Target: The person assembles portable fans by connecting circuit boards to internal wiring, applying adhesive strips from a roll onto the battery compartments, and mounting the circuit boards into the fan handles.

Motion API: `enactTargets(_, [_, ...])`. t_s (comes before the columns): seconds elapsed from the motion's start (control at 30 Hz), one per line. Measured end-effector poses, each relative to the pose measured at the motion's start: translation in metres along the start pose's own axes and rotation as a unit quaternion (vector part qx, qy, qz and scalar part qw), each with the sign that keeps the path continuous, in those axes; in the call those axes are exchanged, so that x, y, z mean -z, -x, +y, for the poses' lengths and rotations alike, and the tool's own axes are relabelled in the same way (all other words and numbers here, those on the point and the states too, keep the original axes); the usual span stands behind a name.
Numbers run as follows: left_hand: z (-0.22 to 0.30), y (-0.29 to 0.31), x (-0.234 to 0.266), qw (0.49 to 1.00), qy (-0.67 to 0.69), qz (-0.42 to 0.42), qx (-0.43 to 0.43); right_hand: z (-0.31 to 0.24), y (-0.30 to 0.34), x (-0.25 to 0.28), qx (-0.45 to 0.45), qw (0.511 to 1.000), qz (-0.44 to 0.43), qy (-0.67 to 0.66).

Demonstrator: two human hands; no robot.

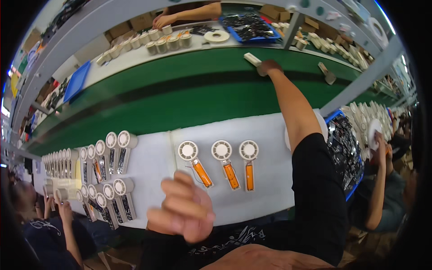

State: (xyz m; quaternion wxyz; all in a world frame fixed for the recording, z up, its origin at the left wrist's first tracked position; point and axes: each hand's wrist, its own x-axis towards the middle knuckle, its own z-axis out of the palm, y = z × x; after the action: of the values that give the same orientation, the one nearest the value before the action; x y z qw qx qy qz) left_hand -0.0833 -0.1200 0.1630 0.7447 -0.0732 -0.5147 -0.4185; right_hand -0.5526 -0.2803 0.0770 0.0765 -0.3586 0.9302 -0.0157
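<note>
My right arm stretches far across to a green conveyor belt. There my right hand (271, 68) is closed round the head end of a white handheld fan (252, 58), its handle pointing away to the left. Blurred by motion, my left hand (182, 208) hovers over the front of the white table, fingers loosely bent and apart, with nothing visible in it. Just beyond it lie three opened fans: a left one (188, 150), a middle one (221, 150) and a right one (249, 150). Each has a round slotted head and an orange battery exposed in its handle.
Fans with dark parts in their handles (120, 186) stand in rows at left. A blue tray of black parts (344, 150) is at right, beside a white disc partly behind my arm. Another fan (327, 74) lies on the belt (180, 96). Co-workers sit on both sides and opposite.
</note>
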Motion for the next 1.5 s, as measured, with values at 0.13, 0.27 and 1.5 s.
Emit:
enactTargets(0.13, [-0.019,-0.018,0.015,0.996,-0.075,0.006,0.048,-0.034,-0.011,-0.035,0.001,0.997,0.041,-0.067])
enactTargets(0.27, [-0.024,-0.039,0.035,0.963,-0.246,-0.099,-0.043,-0.058,0.011,-0.038,0.041,0.995,0.08,-0.053])
enactTargets(1.5, [-0.161,-0.006,0.158,0.628,-0.204,-0.32,0.679,0.186,0.003,0.08,0.067,0.969,0.05,0.231])
